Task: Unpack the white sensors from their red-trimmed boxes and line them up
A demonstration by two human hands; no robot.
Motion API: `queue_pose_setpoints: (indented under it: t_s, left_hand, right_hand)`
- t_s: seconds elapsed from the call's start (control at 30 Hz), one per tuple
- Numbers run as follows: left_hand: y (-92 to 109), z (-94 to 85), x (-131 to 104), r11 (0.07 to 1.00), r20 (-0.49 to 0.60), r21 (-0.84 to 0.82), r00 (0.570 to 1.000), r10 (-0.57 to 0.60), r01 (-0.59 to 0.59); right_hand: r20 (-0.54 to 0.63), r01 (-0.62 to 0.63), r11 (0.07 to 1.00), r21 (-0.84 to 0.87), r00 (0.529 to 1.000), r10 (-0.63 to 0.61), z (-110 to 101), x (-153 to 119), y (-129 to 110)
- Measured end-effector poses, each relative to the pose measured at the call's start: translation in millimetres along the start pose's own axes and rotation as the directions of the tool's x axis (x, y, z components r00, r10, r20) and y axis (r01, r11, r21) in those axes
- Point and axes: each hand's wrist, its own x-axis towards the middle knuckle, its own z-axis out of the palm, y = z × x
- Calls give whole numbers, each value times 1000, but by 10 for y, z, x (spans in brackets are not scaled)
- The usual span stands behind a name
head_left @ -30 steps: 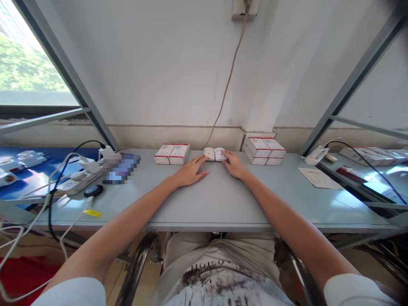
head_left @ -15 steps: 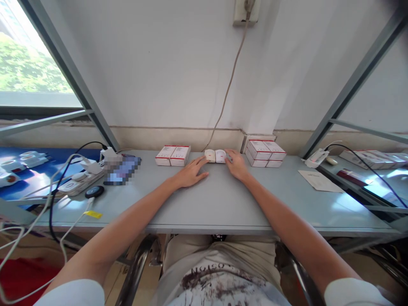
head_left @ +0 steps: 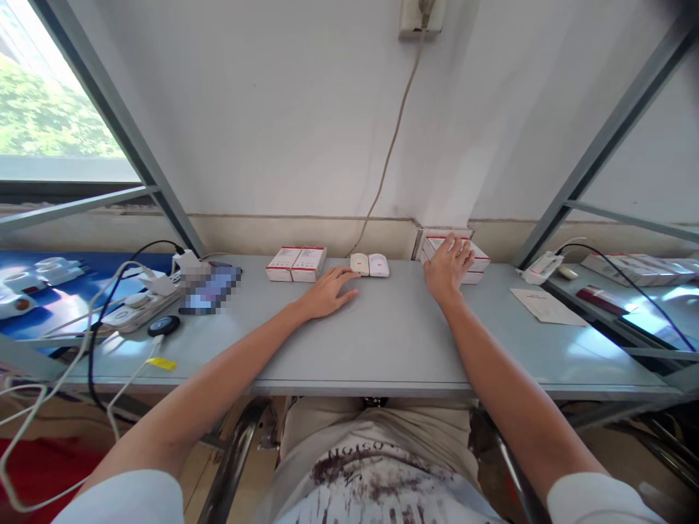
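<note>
The left hand (head_left: pixel 328 292) lies palm down and relaxed on the bench (head_left: pixel 371 349), holding nothing visible; its fingertips reach the near edge of the cream unit (head_left: pixel 359 263), though contact is uncertain. The right hand (head_left: pixel 446 275) is at the box stack (head_left: pixel 478 268) by the back edge, right of centre, fingers spread over the top; whether it grips a box cannot be told.

The step in hand looks like a reach to that stack; lifting a box would call for a closed grip on its sides, without dragging its neighbours. The cream unit and the white unit (head_left: pixel 378 266) sit side by side near the middle of the back edge; the paired boxes (head_left: pixel 280 272) stand farther left along it.

Toward the left end lie a phone (head_left: pixel 210 291) and a black disc (head_left: pixel 164 325); toward the right end, a paper sheet (head_left: pixel 546 306).

The boxes carry red bands and fine print, too small to read; the white unit bears a tiny reddish mark; no brand is legible; the shirt's (head_left: pixel 376 473) dark lettering is unclear.
</note>
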Motion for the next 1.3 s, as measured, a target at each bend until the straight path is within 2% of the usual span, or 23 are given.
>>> queue_pose_setpoints:
  t_s: [0.23, 0.6, 0.83, 0.93, 1.0, 1.1, 1.17, 1.23, 1.3]
  left_hand:
    - [-60, -124, 43, 997, 54, 60, 998, 37, -40]
    - [-49, -179, 49, 1000, 8, 15, 1000, 16, -16]
    - [-41, -189, 47, 999, 9, 43, 1000, 17, -18]
    - [-48, -181, 58, 998, -23, 53, 999, 30, -29]
    - [-33, -178, 67, 1000, -68, 3, 998, 10, -9]
    - [27, -182, 81, 981, -115, -173, 987, -113, 93]
    - [65, -183, 90, 933, -108, -321, 973, -205, 161]
    - [81, -171, 99, 874, -85, -449, 965, -247, 185]
    - [75, -143, 111, 815, -68, -549, 962, -265, 186]
  right_hand:
    - [91, -3, 999, -49, 996, 7, 59, 0, 75]
    - [115, 82, 996, -26, 990, -78, 48, 24, 120]
    - [65, 97, 994, 58, 993, -100, 85, 16, 82]
    - [39, 151, 977, 151, 987, -158, 29, 5, 1]
    - [21, 222, 946, 237, 972, -233, -29, -28, -91]
    - [-40, 361, 845, 394, 926, -376, -113, -151, -301]
    - [-82, 454, 746, 488, 874, -478, -154, -278, -475]
    - [-117, 510, 646, 568, 827, -550, -185, -412, -642]
    - [-135, 515, 581, 631, 810, -571, -215, -521, -764]
